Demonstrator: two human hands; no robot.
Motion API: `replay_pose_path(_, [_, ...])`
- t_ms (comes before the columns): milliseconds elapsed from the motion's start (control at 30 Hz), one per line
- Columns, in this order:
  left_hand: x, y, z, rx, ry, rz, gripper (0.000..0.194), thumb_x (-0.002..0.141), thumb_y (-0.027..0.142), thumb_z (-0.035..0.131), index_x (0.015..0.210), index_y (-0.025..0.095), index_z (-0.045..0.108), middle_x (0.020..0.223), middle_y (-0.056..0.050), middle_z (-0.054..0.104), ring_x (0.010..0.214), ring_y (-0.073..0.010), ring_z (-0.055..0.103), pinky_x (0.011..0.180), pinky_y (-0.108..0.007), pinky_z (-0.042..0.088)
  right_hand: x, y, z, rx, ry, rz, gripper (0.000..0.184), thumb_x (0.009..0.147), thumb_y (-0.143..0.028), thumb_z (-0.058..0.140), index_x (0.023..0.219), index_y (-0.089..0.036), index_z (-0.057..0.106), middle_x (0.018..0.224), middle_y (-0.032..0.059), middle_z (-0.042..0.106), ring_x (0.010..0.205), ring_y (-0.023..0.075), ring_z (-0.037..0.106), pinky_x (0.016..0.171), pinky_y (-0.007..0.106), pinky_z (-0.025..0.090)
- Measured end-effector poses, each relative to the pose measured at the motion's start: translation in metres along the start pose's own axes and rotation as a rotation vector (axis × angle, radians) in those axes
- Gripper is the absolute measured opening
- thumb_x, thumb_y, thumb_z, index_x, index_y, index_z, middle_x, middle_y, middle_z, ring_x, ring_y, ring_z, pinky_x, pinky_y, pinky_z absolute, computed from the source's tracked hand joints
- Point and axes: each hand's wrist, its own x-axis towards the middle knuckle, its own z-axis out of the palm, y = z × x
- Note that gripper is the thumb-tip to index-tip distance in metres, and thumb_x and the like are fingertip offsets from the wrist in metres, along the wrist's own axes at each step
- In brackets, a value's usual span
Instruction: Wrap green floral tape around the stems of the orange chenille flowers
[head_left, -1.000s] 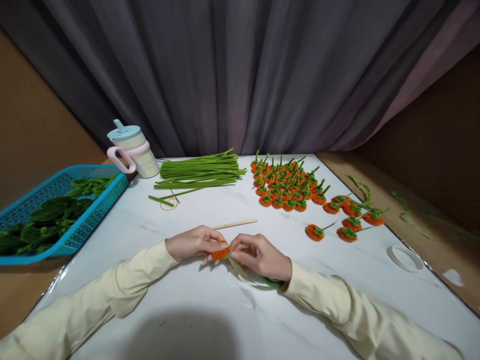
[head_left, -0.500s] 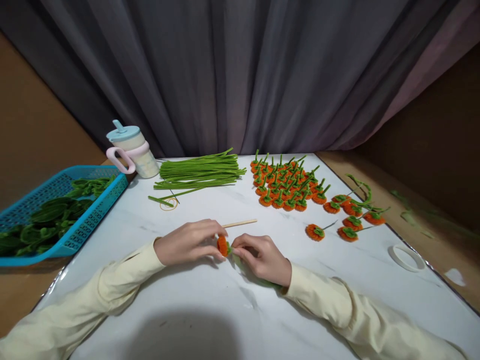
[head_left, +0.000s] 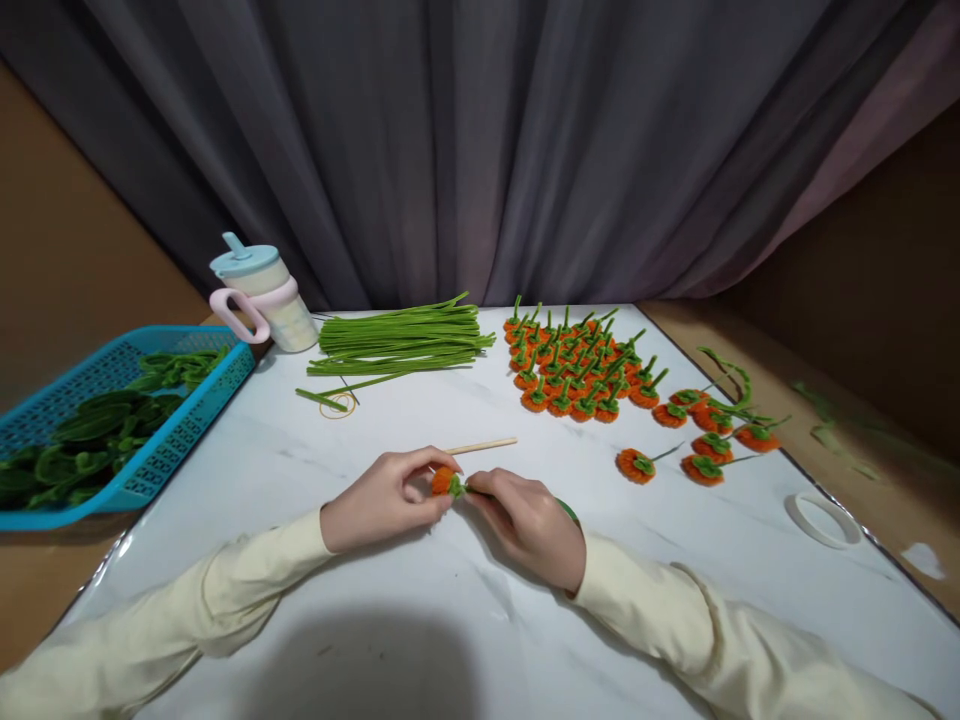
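Thumb and fingers of my left hand (head_left: 401, 495) are closed around a small orange pipe-cleaner fruit (head_left: 442, 482) with a green leafy top. Its green stem (head_left: 466, 488) points right, pinched between the fingertips of my right hand (head_left: 525, 520). A bit of something green (head_left: 568, 511) shows behind the right hand, mostly hidden. Just beyond my hands, a thin wooden stick (head_left: 487, 444) lies on the white marbled table (head_left: 390, 620).
Finished-looking orange fruits (head_left: 570, 365) stand in a cluster at the back right; several with bare wire stems (head_left: 636, 465) lie nearer. Green pipe cleaners (head_left: 397, 340), a tumbler (head_left: 262, 295) and a blue basket (head_left: 187, 445) of green leaves are left. A white ring (head_left: 821, 520) lies right.
The fruit has turned and risen slightly, its green top now more towards me. My left fingers have closed more round it, and the right hand has rolled over at the stem.
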Motion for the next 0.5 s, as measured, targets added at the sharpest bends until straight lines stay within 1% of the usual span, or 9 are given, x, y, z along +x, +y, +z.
replay_pose_path(67, [-0.0023, -0.0001, 0.0020, 0.132, 0.066, 0.061, 0.031, 0.072, 0.024, 0.061, 0.100, 0.014, 0.059, 0.085, -0.002, 0.061, 0.051, -0.0063, 0.051, 0.052, -0.019, 0.046, 0.0002, -0.0001, 0.0005, 0.013, 0.011, 0.022, 0.011, 0.096, -0.020, 0.040, 0.097, -0.017, 0.051, 0.074, 0.0042, 0.060, 0.065, 0.0148, 0.057, 0.058, 0.024, 0.044])
replay_pose_path(167, [-0.0038, -0.0009, 0.0051, 0.218, 0.141, 0.110, 0.027, 0.073, 0.024, 0.058, 0.097, 0.013, 0.062, 0.086, -0.003, 0.063, 0.052, -0.0065, 0.051, 0.053, -0.019, 0.045, 0.0007, -0.0005, 0.0004, 0.026, -0.004, 0.022, 0.012, 0.095, -0.020, 0.041, 0.097, -0.017, 0.052, 0.075, 0.0047, 0.061, 0.065, 0.0151, 0.058, 0.058, 0.024, 0.044])
replay_pose_path(233, [-0.0040, -0.0019, 0.0064, 0.248, 0.161, 0.116, 0.025, 0.074, 0.026, 0.056, 0.094, 0.013, 0.063, 0.075, -0.001, 0.062, 0.052, -0.0072, 0.049, 0.052, -0.018, 0.042, 0.0015, -0.0010, -0.0002, 0.040, -0.019, 0.017, 0.012, 0.095, -0.019, 0.042, 0.098, -0.017, 0.052, 0.077, 0.0054, 0.062, 0.067, 0.0155, 0.058, 0.059, 0.025, 0.044])
replay_pose_path(300, [-0.0039, -0.0032, 0.0070, 0.268, 0.165, 0.112, 0.024, 0.075, 0.027, 0.055, 0.093, 0.013, 0.064, 0.063, 0.002, 0.056, 0.051, -0.0079, 0.047, 0.050, -0.017, 0.039, 0.0024, -0.0014, -0.0011, 0.051, -0.029, 0.001, 0.013, 0.094, -0.018, 0.042, 0.100, -0.016, 0.053, 0.077, 0.0057, 0.062, 0.068, 0.0157, 0.058, 0.060, 0.025, 0.044])
replay_pose_path(400, [-0.0037, -0.0052, 0.0073, 0.241, 0.155, 0.077, 0.026, 0.076, 0.029, 0.055, 0.093, 0.013, 0.064, 0.058, 0.003, 0.053, 0.052, -0.0091, 0.049, 0.050, -0.018, 0.038, 0.0033, -0.0020, -0.0022, 0.051, -0.034, -0.017, 0.014, 0.094, -0.017, 0.041, 0.103, -0.016, 0.052, 0.077, 0.0055, 0.062, 0.067, 0.0156, 0.058, 0.059, 0.025, 0.044])
replay_pose_path(500, [-0.0033, -0.0058, 0.0080, 0.085, 0.099, -0.010, 0.030, 0.076, 0.033, 0.056, 0.095, 0.011, 0.061, 0.060, 0.002, 0.056, 0.054, -0.0112, 0.055, 0.053, -0.021, 0.043, 0.0030, -0.0021, -0.0029, 0.015, -0.031, -0.050, 0.016, 0.094, -0.016, 0.038, 0.106, -0.016, 0.050, 0.075, 0.0048, 0.061, 0.065, 0.0151, 0.056, 0.057, 0.024, 0.042])
